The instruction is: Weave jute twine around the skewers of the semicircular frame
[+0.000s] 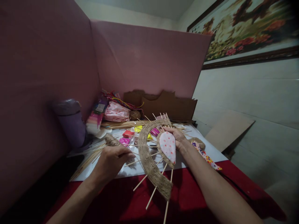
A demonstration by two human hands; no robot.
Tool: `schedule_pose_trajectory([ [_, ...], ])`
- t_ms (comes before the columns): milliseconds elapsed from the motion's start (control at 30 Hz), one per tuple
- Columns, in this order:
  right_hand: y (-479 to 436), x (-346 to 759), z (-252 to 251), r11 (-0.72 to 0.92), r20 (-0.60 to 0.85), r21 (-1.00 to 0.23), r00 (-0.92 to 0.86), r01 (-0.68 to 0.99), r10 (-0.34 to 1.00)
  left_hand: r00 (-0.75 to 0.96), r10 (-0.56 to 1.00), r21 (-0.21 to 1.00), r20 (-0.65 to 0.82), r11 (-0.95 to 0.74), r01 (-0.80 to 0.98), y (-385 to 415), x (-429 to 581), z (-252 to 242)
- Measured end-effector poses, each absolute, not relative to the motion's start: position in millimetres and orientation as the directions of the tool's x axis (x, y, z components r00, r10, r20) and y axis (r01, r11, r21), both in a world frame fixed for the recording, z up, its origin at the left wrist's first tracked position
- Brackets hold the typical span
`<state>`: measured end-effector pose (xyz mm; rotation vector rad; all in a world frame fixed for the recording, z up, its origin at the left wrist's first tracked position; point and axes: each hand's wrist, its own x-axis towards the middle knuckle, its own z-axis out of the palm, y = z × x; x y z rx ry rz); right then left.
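Observation:
A half-ring woven of brown jute twine (146, 149) over thin wooden sticks stands tilted above the table front. Its sticks fan outward from a rounded centre piece covered in white fabric with red dots (167, 145), edged with twine. My right hand (176, 137) grips this centre piece from the right side, thumb on top. My left hand (111, 163) is closed at the left of the half-ring, thumb and forefinger together near the stick tips. A bundle of jute twine (112, 140) shows above its knuckles and seems to run through the hand; the fingers partly hide it.
Small bright packets (125, 141) and loose sticks (90, 161) lie on the white sheet. A purple tumbler (72, 124) stands left. Behind are a dotted cloth bag (116, 112), a twine ball (135, 115) and torn cardboard (168, 107). Patterned fabric (207, 157) lies right.

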<state>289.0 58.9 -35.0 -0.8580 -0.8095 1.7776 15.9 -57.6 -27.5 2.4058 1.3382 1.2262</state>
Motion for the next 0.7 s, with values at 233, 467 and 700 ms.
schedule_pose_trajectory([
  [233,56,286,-33,-0.339,-0.230,-0.783,-0.264,-0.521,0.937,0.285,0.808,0.513,0.516,-0.557,0.653,-57,17,-28],
  [467,52,285,-29,-0.362,-0.229,-0.771,-0.302,-0.524,0.925,0.265,0.860,0.684,0.437,-0.509,0.522,-55,18,-28],
  [700,45,286,-28,-0.431,-0.254,-0.791,-0.407,-0.435,0.877,0.253,0.864,0.638,0.436,-0.495,0.590,-50,15,-34],
])
